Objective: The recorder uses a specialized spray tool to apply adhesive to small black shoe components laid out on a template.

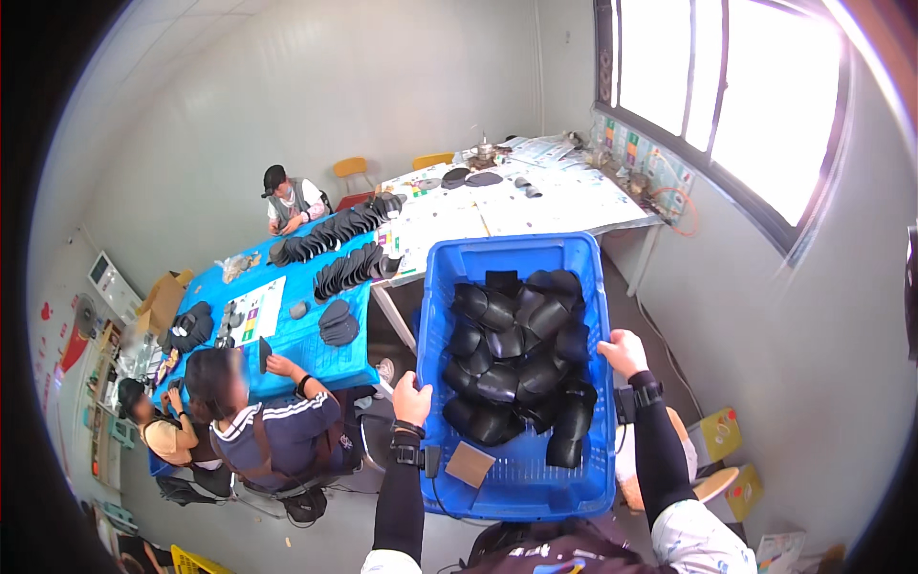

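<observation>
1. The head view looks from the wearer's own head, the left of two side-by-side fisheye cameras, steeply down and forward.
2. Nearest, at the lower edge, lies the wearer's dark shirt (564, 553); the left forearm (399, 502) and right forearm (662, 445) rise from there.
3. The blue crate (550, 496) sits close, seen from above, right of centre.
4. Farther off spreads the long table (574, 199), seen obliquely.
5. The back wall (382, 81) is farthest; the window (660, 57) slants at upper right.
6. Straight edges bow toward the black, rounded rim.
</observation>
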